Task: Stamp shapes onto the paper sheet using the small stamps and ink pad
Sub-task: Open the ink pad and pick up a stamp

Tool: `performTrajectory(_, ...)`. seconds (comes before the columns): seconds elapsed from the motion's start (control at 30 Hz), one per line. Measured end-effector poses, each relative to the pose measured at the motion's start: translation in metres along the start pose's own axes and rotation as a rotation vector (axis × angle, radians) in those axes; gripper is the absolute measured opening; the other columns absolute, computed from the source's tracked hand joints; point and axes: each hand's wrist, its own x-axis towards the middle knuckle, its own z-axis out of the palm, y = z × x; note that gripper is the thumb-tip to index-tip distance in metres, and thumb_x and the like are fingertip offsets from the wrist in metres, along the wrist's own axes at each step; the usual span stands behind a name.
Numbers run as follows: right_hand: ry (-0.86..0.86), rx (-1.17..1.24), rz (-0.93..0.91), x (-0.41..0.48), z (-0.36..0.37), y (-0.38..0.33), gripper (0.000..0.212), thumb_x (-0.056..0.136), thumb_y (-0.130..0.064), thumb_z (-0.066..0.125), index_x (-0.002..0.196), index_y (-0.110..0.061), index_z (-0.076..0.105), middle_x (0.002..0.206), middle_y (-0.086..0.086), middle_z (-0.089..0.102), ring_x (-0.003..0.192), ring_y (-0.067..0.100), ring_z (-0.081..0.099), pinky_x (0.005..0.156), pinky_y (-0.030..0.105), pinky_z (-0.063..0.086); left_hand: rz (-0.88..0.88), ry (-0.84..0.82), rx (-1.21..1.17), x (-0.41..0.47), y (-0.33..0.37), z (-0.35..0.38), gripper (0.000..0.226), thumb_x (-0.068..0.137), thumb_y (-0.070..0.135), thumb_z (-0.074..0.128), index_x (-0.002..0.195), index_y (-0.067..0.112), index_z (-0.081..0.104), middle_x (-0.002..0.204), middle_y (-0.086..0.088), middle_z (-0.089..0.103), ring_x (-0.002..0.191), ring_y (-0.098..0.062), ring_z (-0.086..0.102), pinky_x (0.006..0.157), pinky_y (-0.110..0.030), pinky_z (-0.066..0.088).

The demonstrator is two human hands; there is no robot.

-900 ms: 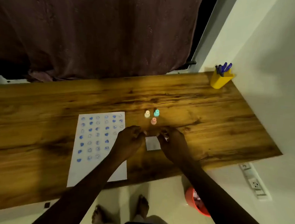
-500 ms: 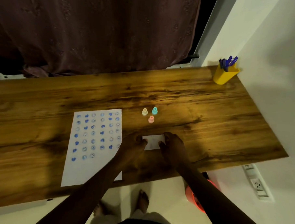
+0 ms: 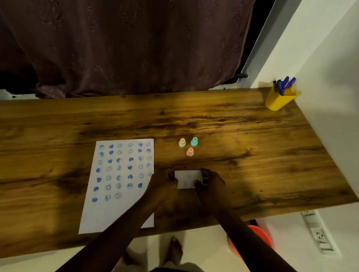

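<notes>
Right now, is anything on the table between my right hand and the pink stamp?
Nothing visible. The right hand rests on the white ink pad, and only bare wooden table lies between it and the pink stamp. The yellow and teal stamps stand beyond it.

Both hands point(image 3: 189, 186) on white ink pad point(image 3: 188, 178)

Yellow pen holder point(image 3: 280, 100) with blue pens point(image 3: 283, 84), dark curtain point(image 3: 121, 40), wooden table point(image 3: 236, 126)
</notes>
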Motion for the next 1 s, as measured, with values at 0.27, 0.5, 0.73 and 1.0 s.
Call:
performTrajectory(0.27, -0.027, 0.051, -0.096, -0.009, 0.036, -0.066, 0.054, 0.097, -0.028, 0.068, 0.145, -0.017, 0.049, 0.143, 0.004, 0.058, 0.126, 0.024, 0.059, 0.105, 0.046, 0.053, 0.026, 0.075, -0.123, -0.013, -0.034, -0.077, 0.046, 0.092, 0.006, 0.064, 0.136, 0.019, 0.061, 0.131, -0.004, 0.064, 0.119, -0.023, 0.061, 0.102, -0.046, 0.056)
performTrajectory(0.5, -0.114, 0.068, -0.219, -0.021, 0.099, -0.142, 0.056, 0.096, -0.018, 0.069, 0.148, -0.022, 0.048, 0.147, 0.001, 0.056, 0.127, 0.02, 0.06, 0.103, 0.036, 0.056, -0.043, 0.238, -0.303, -0.028, -0.092, -0.154, 0.044, 0.092, 0.001, 0.063, 0.134, 0.015, 0.062, 0.129, -0.013, 0.066, 0.115, -0.032, 0.064, 0.098, -0.051, 0.058)
performTrajectory(0.73, -0.234, 0.033, -0.341, -0.045, 0.175, -0.202, 0.057, 0.091, -0.018, 0.075, 0.143, -0.024, 0.05, 0.139, 0.0, 0.061, 0.124, 0.019, 0.064, 0.099, 0.03, 0.056, -0.02, 0.313, -0.33, -0.057, -0.166, -0.226, 0.035, 0.094, -0.005, 0.061, 0.129, 0.001, 0.065, 0.128, -0.021, 0.067, 0.113, -0.039, 0.067, 0.096, -0.055, 0.058)
performTrajectory(1.0, -0.374, -0.055, -0.397, -0.065, 0.23, -0.242, 0.067, 0.093, -0.034, 0.071, 0.152, -0.02, 0.042, 0.154, 0.001, 0.049, 0.144, 0.02, 0.044, 0.121, 0.039, 0.035, -0.111, 0.364, -0.349, -0.061, -0.236, -0.269, 0.035, 0.091, -0.006, 0.06, 0.124, 0.002, 0.068, 0.122, -0.022, 0.069, 0.111, -0.042, 0.067, 0.095, -0.057, 0.057)
